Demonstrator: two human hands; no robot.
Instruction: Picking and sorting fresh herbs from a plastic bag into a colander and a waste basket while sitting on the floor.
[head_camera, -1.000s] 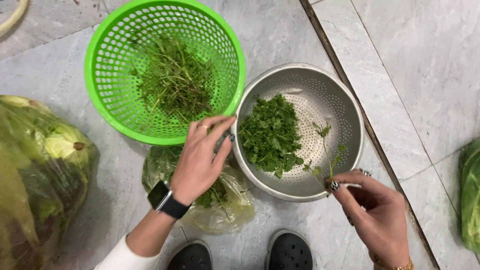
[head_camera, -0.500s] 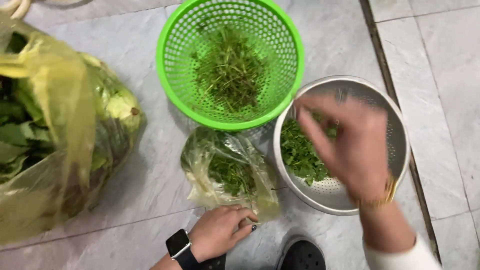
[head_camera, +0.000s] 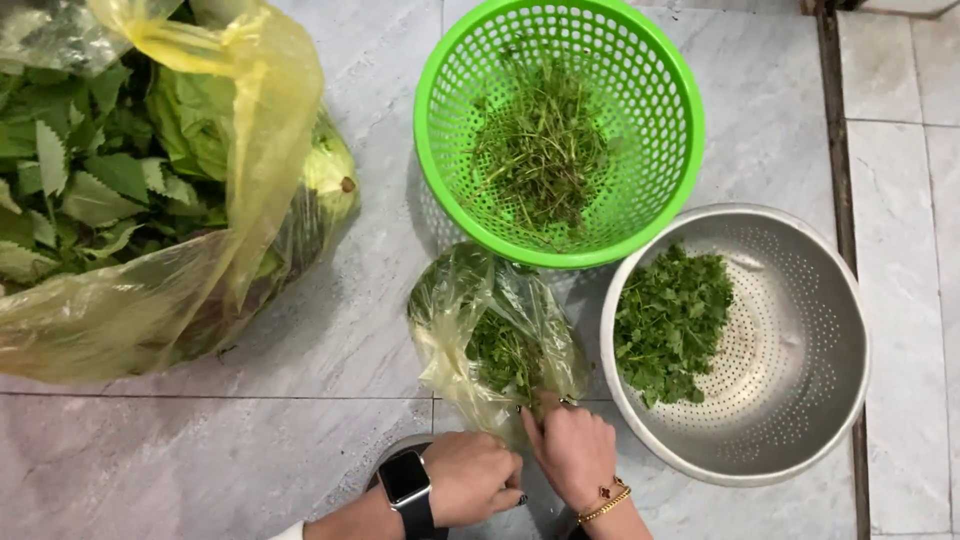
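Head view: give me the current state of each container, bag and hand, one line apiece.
Green basket: upright, holds bare stems.
Metal colander: upright, picked leaves piled on its left side.
Small plastic bag: mouth toward the hands, herbs inside.
Large yellow bag: open, full of leafy greens.
Left hand: curled at the small bag's edge.
Right hand: fingers at the small bag's mouth.

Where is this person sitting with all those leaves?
Probably a home kitchen floor: grey stone floor tiles, a green plastic basket of stems, a metal colander of picked leaves, and yellow bags of greens.
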